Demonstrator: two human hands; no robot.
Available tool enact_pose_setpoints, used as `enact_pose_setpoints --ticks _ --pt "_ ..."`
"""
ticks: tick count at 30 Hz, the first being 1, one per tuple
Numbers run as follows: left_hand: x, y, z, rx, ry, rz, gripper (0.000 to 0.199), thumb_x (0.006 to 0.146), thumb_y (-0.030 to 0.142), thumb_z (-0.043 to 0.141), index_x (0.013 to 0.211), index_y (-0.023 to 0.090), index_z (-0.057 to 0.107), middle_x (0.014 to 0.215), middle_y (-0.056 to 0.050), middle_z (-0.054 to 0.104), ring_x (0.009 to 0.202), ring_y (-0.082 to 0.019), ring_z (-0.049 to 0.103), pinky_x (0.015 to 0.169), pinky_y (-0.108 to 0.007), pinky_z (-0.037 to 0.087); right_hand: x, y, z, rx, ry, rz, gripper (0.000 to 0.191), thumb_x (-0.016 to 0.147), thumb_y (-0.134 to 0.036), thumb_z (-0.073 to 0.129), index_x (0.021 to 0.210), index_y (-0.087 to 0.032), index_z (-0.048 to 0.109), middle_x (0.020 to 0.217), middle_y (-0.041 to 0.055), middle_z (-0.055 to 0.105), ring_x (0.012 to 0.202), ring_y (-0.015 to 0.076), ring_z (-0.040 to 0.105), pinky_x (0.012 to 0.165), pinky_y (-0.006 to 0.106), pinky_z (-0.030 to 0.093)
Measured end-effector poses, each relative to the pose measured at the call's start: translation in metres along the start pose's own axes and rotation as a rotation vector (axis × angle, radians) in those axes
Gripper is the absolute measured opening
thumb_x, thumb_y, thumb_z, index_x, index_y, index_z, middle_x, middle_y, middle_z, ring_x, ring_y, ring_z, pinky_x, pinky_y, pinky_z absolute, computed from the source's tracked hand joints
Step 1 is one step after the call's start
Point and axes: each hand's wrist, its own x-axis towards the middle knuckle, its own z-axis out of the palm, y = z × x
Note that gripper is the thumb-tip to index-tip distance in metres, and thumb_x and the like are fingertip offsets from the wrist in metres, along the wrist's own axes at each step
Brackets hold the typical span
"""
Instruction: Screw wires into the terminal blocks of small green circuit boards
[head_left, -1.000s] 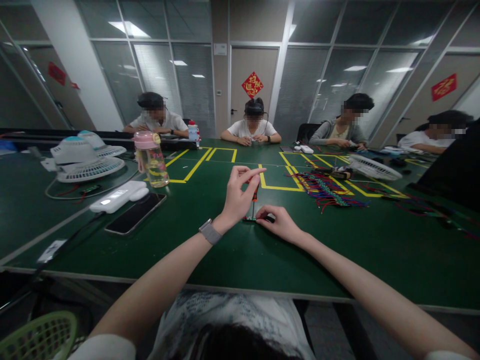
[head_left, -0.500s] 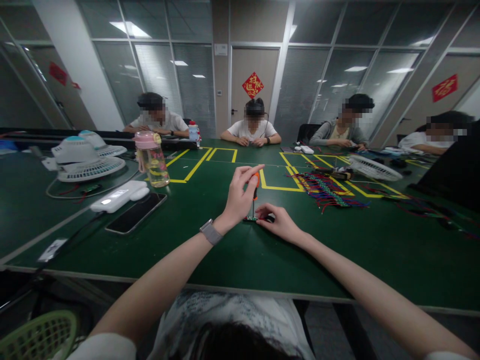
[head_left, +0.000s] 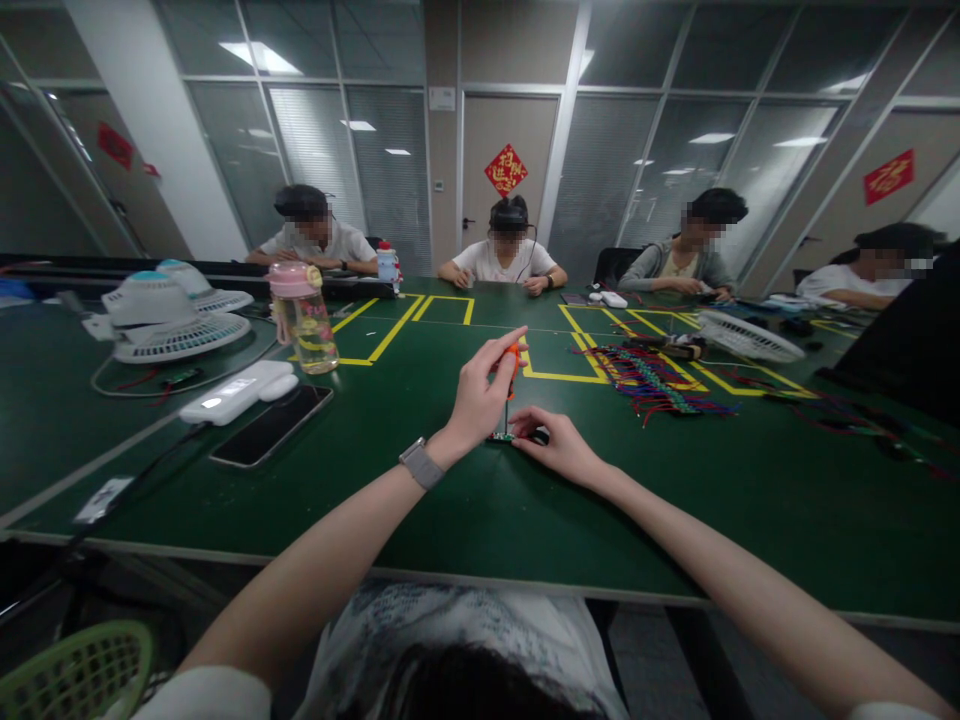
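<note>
My left hand (head_left: 484, 387) is closed around the orange handle of a screwdriver (head_left: 513, 372), its index finger stretched out along the top. The screwdriver stands upright, and its dark shaft runs down to a small green circuit board (head_left: 501, 437) on the table. Low beside the board, my right hand (head_left: 553, 440) pinches the board's right end between thumb and fingers. A dark piece shows under the right hand's fingers; I cannot make out what it is.
Left of my hands lie a phone (head_left: 273, 427), a white power strip (head_left: 238, 392), a pink-lidded bottle (head_left: 304, 318) and white fans (head_left: 180, 318). To the right is a row of wired circuit boards (head_left: 652, 378). Several people sit across the green table (head_left: 420, 530).
My hands, the screwdriver and the board stay almost in place. Across the table, the middle person's hands have moved apart.
</note>
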Motion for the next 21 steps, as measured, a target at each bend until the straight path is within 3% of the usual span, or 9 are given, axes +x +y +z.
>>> enact_pose_setpoints --ticks 6,12,14,18,21 --pt "-0.0006 -0.0004 -0.0004 0.107 0.043 0.044 0.024 0.088 0.028 0.057 0.11 0.023 0.065 0.096 -0.004 0.058 0.086 -0.013 0.058 0.078 -0.024 0.05 -0.0001 0.0036 0.0005 -0.022 -0.003 -0.01 0.019 0.079 -0.017 0.063 0.098 -0.018 0.06 0.08 0.0023 0.067 0.074 0.0146 0.064 0.073 0.03 0.053" --pt "-0.0004 -0.0005 -0.0007 0.035 0.002 0.024 0.032 0.095 0.025 0.041 0.123 0.024 0.057 0.109 -0.006 0.06 0.092 -0.014 0.06 0.083 -0.028 0.05 -0.0001 0.0022 -0.0004 -0.011 -0.008 -0.007 0.019 0.078 -0.018 0.063 0.097 -0.018 0.06 0.082 0.0028 0.067 0.074 0.0144 0.064 0.073 0.029 0.054" --pt "-0.0002 -0.0008 0.0 0.0 0.005 0.016 0.032 0.095 0.025 0.043 0.124 0.023 0.056 0.107 -0.006 0.062 0.091 -0.014 0.061 0.083 -0.028 0.05 0.0 0.0013 -0.0008 -0.009 -0.011 -0.004 0.018 0.078 -0.018 0.064 0.096 -0.018 0.06 0.082 0.0027 0.067 0.074 0.0146 0.064 0.073 0.03 0.054" --pt "-0.0002 0.0007 -0.0003 0.102 0.05 0.044 0.024 0.088 0.026 0.057 0.11 0.022 0.064 0.098 -0.004 0.06 0.088 -0.014 0.059 0.08 -0.026 0.05 0.0003 0.0 -0.001 -0.023 -0.006 -0.003 0.017 0.077 -0.017 0.064 0.094 -0.018 0.061 0.08 0.003 0.067 0.074 0.0153 0.064 0.073 0.031 0.053" --pt "-0.0001 0.0025 -0.0015 0.164 0.075 0.048 0.021 0.088 0.028 0.056 0.105 0.023 0.067 0.098 -0.004 0.055 0.089 -0.014 0.057 0.08 -0.026 0.049 0.0003 -0.0004 -0.0007 -0.026 0.004 -0.005 0.017 0.076 -0.017 0.064 0.093 -0.018 0.061 0.079 0.0028 0.067 0.072 0.015 0.064 0.072 0.03 0.053"
